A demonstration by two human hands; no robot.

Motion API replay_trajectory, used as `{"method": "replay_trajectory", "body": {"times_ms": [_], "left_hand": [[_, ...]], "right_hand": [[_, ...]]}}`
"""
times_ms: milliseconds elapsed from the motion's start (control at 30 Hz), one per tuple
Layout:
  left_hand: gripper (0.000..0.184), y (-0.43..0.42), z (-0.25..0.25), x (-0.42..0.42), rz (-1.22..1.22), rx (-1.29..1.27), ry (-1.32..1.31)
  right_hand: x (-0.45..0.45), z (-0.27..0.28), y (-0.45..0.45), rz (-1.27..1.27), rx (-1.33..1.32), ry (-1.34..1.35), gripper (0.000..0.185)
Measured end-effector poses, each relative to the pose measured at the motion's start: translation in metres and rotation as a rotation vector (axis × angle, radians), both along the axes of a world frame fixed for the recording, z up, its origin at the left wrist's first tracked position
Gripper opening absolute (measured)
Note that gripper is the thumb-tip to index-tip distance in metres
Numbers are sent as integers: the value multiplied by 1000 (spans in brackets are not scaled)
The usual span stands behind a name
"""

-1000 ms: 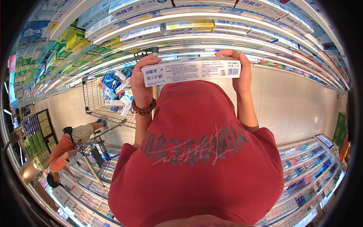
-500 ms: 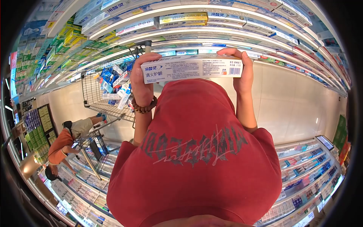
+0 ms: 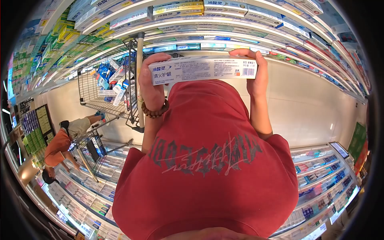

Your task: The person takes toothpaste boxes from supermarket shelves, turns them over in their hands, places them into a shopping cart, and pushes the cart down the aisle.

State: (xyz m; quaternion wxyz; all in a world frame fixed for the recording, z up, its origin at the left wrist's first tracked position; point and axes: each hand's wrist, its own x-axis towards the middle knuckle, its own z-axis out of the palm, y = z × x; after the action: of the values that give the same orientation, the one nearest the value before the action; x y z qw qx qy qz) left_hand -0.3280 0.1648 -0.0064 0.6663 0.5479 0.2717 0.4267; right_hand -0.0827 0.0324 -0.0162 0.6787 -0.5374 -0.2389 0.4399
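Observation:
A long white toothpaste box (image 3: 200, 70) with blue lettering is held level in front of my chest. Its printed side and a barcode face me. My left hand (image 3: 153, 78), with a brown bead bracelet (image 3: 155, 110) at the wrist, grips the box's left end. At the other end, my right hand (image 3: 257, 76) is closed round the box, fingertips along the top edge. The box hides part of the fingers of both hands. Just left of my left hand stands a wire shopping cart (image 3: 90, 86) with several toothpaste boxes (image 3: 116, 82) piled inside.
Shelves (image 3: 180, 25) of boxed toothpaste run across in front of me. More stocked shelves (image 3: 320, 180) are at the lower right. At the left, a person (image 3: 60, 148) in an orange top stands by another cart (image 3: 90, 150). Pale floor (image 3: 304, 108) shows between the shelves.
The shopping cart, the shelves and the other person appear shifted left in view. Both hands still hold the box in nearly the same place.

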Motion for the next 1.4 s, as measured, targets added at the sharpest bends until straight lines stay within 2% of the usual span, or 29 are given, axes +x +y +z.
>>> {"method": "replay_trajectory", "body": {"times_ms": [267,500,700,900,967,1100,1300,1400], "left_hand": [[57,-4,0,-14,37,45,-26],[62,23,-1,-40,24,49,-29],[58,49,2,-63,33,40,1],[64,64,-5,-84,53,161,12],[63,65,-10,-94,47,139,5],[63,63,-12,-109,59,88,6],[64,72,-26,-121,94,72,-31],[62,76,-34,-127,100,54,-47]], "right_hand": [[-10,7,6,34,-23,-32,66],[-35,16,29,51,-38,-29,65],[-60,29,50,13,-49,-90,64],[-80,24,67,41,-51,-112,65],[-85,23,72,82,-59,-113,69],[-94,19,78,118,-83,-123,67],[-115,23,90,32,-98,-118,61],[-114,20,93,89,-83,-133,60]]}}
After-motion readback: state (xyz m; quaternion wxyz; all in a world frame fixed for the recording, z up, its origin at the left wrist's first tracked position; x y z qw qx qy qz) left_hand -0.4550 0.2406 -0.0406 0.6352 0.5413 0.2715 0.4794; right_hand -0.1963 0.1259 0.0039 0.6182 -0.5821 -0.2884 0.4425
